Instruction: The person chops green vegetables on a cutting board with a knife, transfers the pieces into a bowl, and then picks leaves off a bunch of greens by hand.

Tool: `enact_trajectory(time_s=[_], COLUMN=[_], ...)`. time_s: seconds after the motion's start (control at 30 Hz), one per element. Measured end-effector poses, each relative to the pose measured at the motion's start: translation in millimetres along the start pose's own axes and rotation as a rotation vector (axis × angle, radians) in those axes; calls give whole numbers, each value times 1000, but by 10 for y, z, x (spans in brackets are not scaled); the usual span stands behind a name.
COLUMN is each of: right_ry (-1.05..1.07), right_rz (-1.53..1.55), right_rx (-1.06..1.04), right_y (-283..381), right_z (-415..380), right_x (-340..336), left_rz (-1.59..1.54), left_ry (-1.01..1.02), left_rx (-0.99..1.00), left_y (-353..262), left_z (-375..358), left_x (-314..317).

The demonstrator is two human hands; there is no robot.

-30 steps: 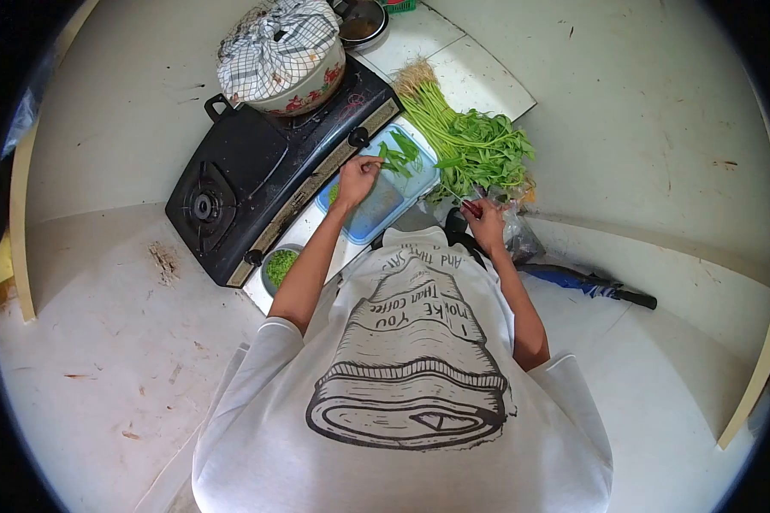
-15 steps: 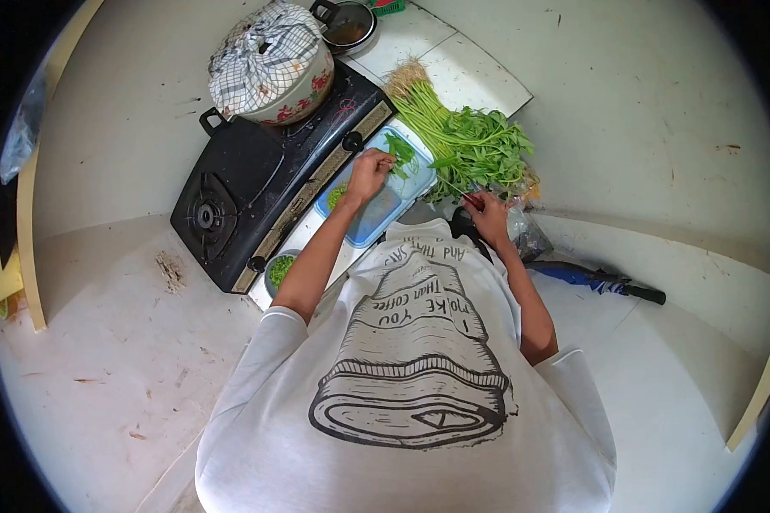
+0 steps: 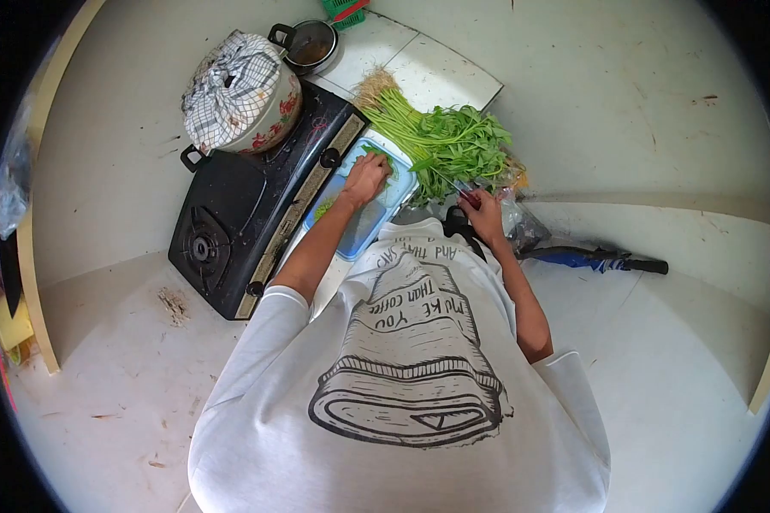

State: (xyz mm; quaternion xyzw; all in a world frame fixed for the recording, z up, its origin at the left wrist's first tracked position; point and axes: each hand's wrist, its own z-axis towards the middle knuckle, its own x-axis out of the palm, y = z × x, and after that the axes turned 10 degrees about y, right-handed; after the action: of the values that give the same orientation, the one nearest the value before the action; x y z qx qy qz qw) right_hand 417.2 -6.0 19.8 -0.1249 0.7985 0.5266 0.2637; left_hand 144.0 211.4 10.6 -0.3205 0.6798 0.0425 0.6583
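My left hand (image 3: 367, 178) is over the blue divided tray (image 3: 348, 245), its fingers curled together on some green leaves (image 3: 370, 150) in the upper compartment and partly hiding them. My right hand (image 3: 484, 214) is closed around the dark red handle of a knife (image 3: 470, 199), whose thin blade points up and left towards the greens. Just beyond the tray lies a large bunch of leafy greens (image 3: 466, 150) with its roots at the upper left. Small chopped green pieces (image 3: 323, 208) sit in the tray's left compartment.
A black two-burner stove (image 3: 231, 197) runs along the left, bearing a cloth-covered flowered pot (image 3: 275, 120). Behind it are a small dark pan (image 3: 311, 45) and a green basket (image 3: 340, 10). A plastic bag (image 3: 522, 224) and a folded blue umbrella (image 3: 586, 259) lie at the right.
My left hand has come down over the leaves in the tray, covering more of them. My right hand still holds the knife. The whole view has shifted, and the bowl by the stove no longer shows.
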Motion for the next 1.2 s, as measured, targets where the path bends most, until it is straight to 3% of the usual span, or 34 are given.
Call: enact_trajectory(time_s=[0.33, 0.43, 0.53, 0.63, 0.67, 0.8, 1.0, 1.1, 1.2], right_ry=[-44, -3, 22, 63, 79, 146, 307, 361, 438], right_rz=[-5, 41, 31, 65, 74, 174, 308, 356, 384], right_rx=[-37, 8, 23, -10, -16, -73, -47, -83, -117], right_y=[5, 71, 91, 25, 18, 76, 357, 536, 854], right_z=[34, 23, 55, 122, 144, 192, 289, 406, 547], right_x=[52, 35, 37, 64, 70, 54, -143, -222, -303], left_rz=[107, -153, -430, -1152, -1229, -1407, -1623, -1817, -1906], left_ry=[74, -83, -369, -405, -386, -449, -749, -774, -804], left_rx=[-39, -38, -175, -443, -533, -526, -461, -561, -504], left_y=[-32, -22, 22, 40, 25, -1, -265, -535, -658], left_z=[39, 3, -39, -133, -190, -312, -343, -387, -376], left_x=[40, -1, -37, -200, -299, -405, -494, -707, -717])
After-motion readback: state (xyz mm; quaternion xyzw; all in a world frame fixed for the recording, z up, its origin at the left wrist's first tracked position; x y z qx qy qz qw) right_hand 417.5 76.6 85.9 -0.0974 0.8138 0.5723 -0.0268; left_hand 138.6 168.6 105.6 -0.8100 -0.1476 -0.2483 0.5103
